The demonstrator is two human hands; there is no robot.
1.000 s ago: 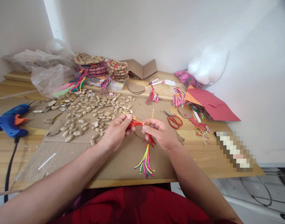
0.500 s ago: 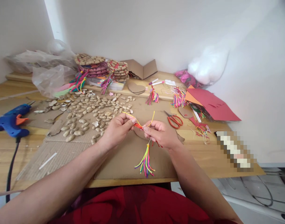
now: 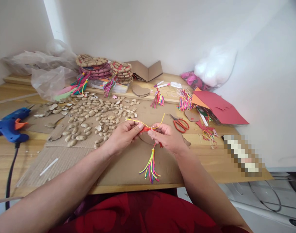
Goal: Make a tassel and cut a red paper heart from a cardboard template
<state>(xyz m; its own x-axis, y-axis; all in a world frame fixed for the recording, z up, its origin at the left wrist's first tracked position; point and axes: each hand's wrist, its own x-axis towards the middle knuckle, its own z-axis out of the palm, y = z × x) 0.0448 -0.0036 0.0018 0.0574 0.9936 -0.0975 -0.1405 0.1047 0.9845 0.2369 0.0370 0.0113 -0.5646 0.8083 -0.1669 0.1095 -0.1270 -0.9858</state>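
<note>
Between my two hands stretches a bundle of red cord [image 3: 145,129], with a thin yellow cord [image 3: 160,124] crossing it near my right fingers. My left hand [image 3: 125,136] pinches the bundle's left end between thumb and fingers. The other end is gripped by my right hand [image 3: 166,137], and red strands poke out below it. Just under my right hand lies a multicolored tassel [image 3: 152,166] on the cardboard sheet [image 3: 121,173]. A brown cardboard piece [image 3: 145,138] is partly hidden behind my hands. To the right rest orange-handled scissors [image 3: 180,124].
Many peanuts [image 3: 94,111] spread over cardboard at left, beside a blue glue gun [image 3: 13,126] with its cord. Stacked peanut crafts [image 3: 121,72], markers [image 3: 163,85] and tassels [image 3: 185,99] stand at the back. Red paper [image 3: 220,106] lies at right.
The red bundle now lies flatter and more of it shows between my hands. The yellow cord's right end has shifted slightly right. Both hands keep their grip.
</note>
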